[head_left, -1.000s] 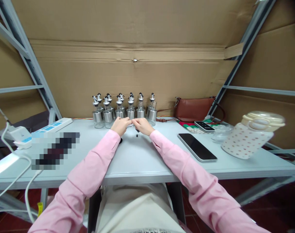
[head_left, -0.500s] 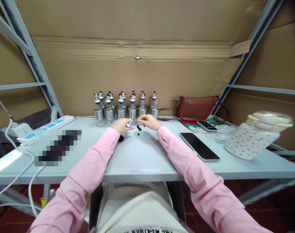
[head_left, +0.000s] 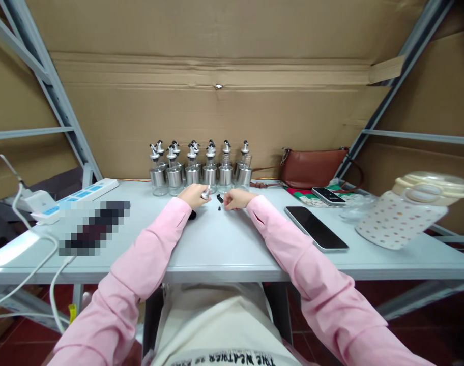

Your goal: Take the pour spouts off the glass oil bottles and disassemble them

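My left hand (head_left: pixel 193 195) is closed around a silver pour spout (head_left: pixel 206 192), held just above the table. My right hand (head_left: pixel 236 199) is lowered to the tabletop with its fingers pinched together; whatever lies between the fingertips, if anything, is too small to make out. Beside those fingertips are a small black lever-like piece (head_left: pixel 220 197) and a tiny black plug (head_left: pixel 219 208). A black round item (head_left: pixel 193 215) is partly covered by my left wrist. Behind both hands stand rows of glass bottles with steel sleeves (head_left: pixel 209 175), topped by similar spouts.
On the right lie a phone (head_left: pixel 316 227), a dark remote-like device (head_left: pixel 328 196), a brown handbag (head_left: pixel 314 169) and a dotted bottle (head_left: pixel 402 218). A white power strip (head_left: pixel 79 200) and cables are on the left. Cardboard (head_left: pixel 224 112) closes off the back.
My right hand has come down to the table, right of the black pieces, and its fingers have curled in. My left hand still holds the spout. The view has shifted slightly.
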The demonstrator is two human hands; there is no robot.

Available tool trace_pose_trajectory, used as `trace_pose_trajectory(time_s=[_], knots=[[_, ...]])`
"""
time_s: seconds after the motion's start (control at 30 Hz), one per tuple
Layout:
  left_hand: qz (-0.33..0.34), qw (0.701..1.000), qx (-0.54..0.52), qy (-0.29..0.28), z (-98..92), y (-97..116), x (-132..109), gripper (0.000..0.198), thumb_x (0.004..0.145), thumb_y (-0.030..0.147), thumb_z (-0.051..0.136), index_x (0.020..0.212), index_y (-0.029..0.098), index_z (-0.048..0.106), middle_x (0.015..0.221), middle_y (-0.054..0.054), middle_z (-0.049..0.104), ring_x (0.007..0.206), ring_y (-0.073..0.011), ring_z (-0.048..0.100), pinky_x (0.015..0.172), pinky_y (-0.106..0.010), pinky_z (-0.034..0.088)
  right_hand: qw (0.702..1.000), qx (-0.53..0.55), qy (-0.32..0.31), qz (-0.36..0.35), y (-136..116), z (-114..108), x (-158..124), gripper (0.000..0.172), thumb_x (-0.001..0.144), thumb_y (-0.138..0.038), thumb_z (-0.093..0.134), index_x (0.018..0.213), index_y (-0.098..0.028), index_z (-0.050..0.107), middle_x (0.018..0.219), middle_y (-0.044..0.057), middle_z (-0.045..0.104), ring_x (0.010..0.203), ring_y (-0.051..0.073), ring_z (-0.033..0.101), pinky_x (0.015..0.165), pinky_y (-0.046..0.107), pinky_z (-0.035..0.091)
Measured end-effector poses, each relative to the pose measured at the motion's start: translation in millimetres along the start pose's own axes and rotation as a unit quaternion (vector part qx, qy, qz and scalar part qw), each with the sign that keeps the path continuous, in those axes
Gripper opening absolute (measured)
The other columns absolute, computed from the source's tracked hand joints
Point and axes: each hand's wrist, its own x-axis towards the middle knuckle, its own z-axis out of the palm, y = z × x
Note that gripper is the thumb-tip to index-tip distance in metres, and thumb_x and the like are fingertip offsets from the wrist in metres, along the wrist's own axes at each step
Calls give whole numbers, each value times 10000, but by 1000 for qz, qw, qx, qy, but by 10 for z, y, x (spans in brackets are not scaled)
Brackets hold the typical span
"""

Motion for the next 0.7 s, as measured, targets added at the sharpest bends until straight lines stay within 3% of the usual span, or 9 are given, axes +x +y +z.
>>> trace_pose_trajectory(time_s=[0.17,0.33,0.7], knots=[[-8,999,1,38,-85,-22,-14,202,751,299,550,863,147,623,820,-62,672,762,-180,621,677,-239,437,1000,22,-3,-2,0,-30,-29,228,670,-126,589,886,-138,659,517,-32,594,465,66,529,531,159,441],[-7,999,0,42,-110,-24,-19,190,749,290,555,857,148,620,824,-60,674,767,-186,624,685,-246,440,998,53,13,-26,-16,-50,-53,87,715,-174,604,719,-110,663,505,-12,597,468,64,530,534,154,437],[-15,999,-1,41,-117,-21,-20,192,749,279,554,866,145,625,810,-66,675,768,-193,628,672,-245,436,997,18,52,-48,-61,56,2,190,773,-298,564,685,-139,620,589,7,636,481,72,534,499,165,398]])
